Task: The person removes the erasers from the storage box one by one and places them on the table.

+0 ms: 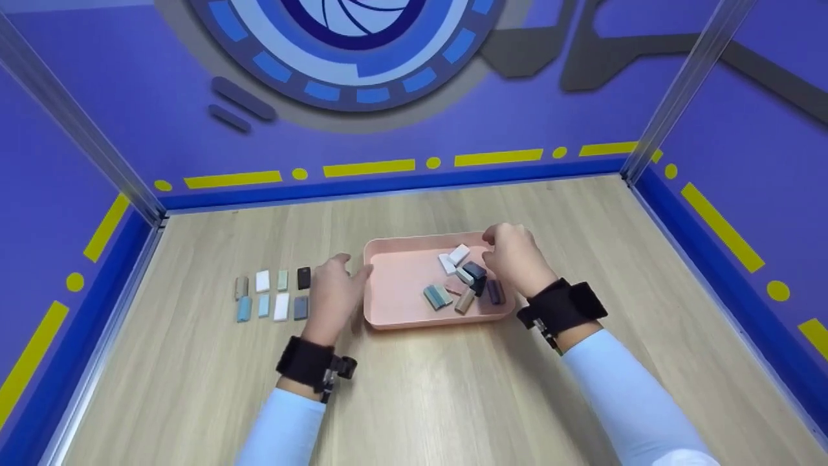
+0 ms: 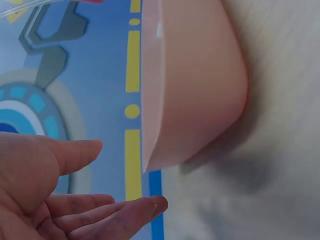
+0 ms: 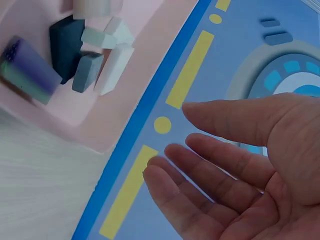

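Note:
A shallow pink tray (image 1: 398, 285) lies on the table, with a jumble of small rectangular blocks in its right half. Among them are white blocks (image 1: 459, 254), a teal block (image 1: 434, 298), a tan block (image 1: 465, 300) and a dark purple block (image 1: 495, 292). At the tray's left end is my left hand (image 1: 333, 291); in the left wrist view its fingers are extended and a gap separates them from the tray wall (image 2: 200, 85). My right hand (image 1: 517, 255) hovers by the far right corner, fingers loosely bent and holding nothing in the right wrist view.
Left of the left hand, small blocks lie in two rows, including a white block (image 1: 262, 281), a black block (image 1: 304, 278) and a light blue block (image 1: 244, 309). The wooden table (image 1: 414, 395) is bounded by a blue back wall (image 1: 362, 145) and side walls.

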Demonstrator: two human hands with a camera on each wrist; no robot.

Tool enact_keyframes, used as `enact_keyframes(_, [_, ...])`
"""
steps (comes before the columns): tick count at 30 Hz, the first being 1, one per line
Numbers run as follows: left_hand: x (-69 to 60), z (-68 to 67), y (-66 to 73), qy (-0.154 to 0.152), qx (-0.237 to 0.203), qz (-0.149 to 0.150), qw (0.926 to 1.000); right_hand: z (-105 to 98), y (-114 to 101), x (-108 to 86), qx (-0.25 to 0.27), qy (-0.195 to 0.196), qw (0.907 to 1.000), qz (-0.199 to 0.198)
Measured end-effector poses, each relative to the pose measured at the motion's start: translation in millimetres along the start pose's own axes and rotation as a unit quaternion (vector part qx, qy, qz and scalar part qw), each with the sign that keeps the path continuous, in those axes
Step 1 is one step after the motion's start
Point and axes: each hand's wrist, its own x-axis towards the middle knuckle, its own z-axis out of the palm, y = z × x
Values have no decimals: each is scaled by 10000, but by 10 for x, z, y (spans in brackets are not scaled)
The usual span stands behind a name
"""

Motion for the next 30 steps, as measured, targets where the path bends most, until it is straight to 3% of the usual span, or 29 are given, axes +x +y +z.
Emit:
enact_keyframes(6, [5, 195, 49, -48, 368, 1, 9993, 142, 42, 86, -130, -136, 9996, -199])
enact_keyframes(14, [33, 308, 121, 46, 705, 83, 9975, 275, 113, 183, -224, -612, 9976, -250])
enact_keyframes(21, [79, 345, 88, -11, 840, 100, 9964, 377, 126, 234, -398, -931, 9947, -150])
enact_keyframes(30, [107, 356, 68, -59, 873, -71, 9961, 519, 136, 323, -790, -1068, 9902, -425])
